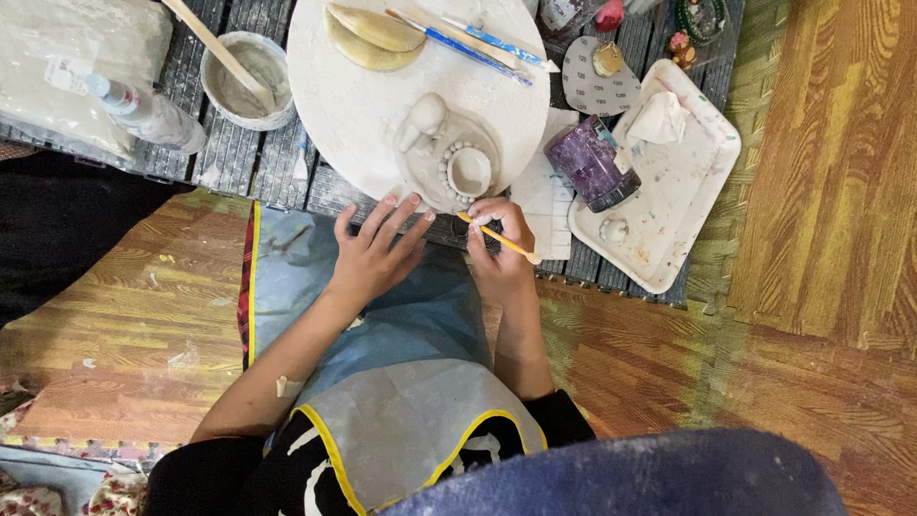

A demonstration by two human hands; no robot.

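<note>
A pale clay piece (449, 158) with a small bowl ringed by beads and an upright figure rests on a round white board (353, 105). My left hand (374, 248) lies open with spread fingers, its tips touching the board's near edge beside the piece. My right hand (499, 244) grips a thin wooden modelling tool (497, 239), its tip at the clay piece's near rim.
A white tray (683, 191) with clay bits and a purple cup (592, 164) stand to the right. A clay-smeared bowl (250, 81) with a wooden stick and a spray bottle (134, 105) lie at the left. Brushes (468, 43) and two yellow ribs (373, 36) rest on the board's far side.
</note>
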